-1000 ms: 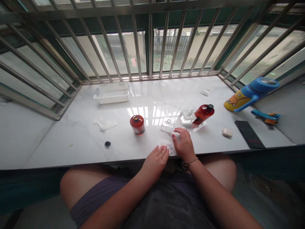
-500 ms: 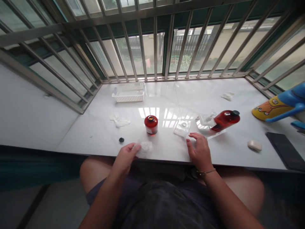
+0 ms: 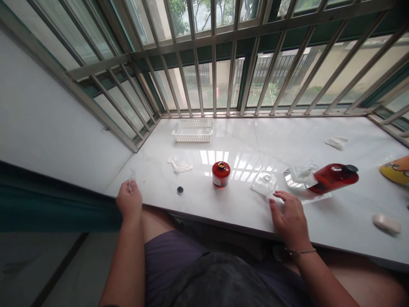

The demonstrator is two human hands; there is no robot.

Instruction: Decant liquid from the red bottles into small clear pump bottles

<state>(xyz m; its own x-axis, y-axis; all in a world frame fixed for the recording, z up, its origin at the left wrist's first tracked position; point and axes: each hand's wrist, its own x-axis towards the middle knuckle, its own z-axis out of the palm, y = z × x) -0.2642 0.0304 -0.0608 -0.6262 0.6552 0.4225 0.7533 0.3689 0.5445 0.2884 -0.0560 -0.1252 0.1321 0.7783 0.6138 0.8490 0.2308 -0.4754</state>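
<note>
Over the left end of the white counter (image 3: 153, 187), my left hand (image 3: 129, 199) pinches a crumpled, translucent plastic film (image 3: 132, 175). Its exact kind is not clear. My right hand (image 3: 291, 217) rests at the front edge, fingers apart and holding nothing, close to a flat clear plastic packet (image 3: 264, 182) with a round part in it. Between my hands stands an uncapped red bottle (image 3: 221, 175). Its likely cap, a small black one (image 3: 180, 189), lies to the left. A larger red bottle (image 3: 335, 177) with a black top leans on clear plastic packaging (image 3: 295, 177).
A white perforated basket (image 3: 193, 134) stands at the back by the window bars (image 3: 230, 81). Crumpled white tissue (image 3: 179, 164) lies in front of it, another piece (image 3: 336, 143) at back right. A pale soap-like object (image 3: 386, 224) and a yellow item (image 3: 396, 169) are at right.
My left hand has carried the crumpled film away from the uncapped bottle to the counter's left end. The view has turned left. My right hand has stayed by the clear packet.
</note>
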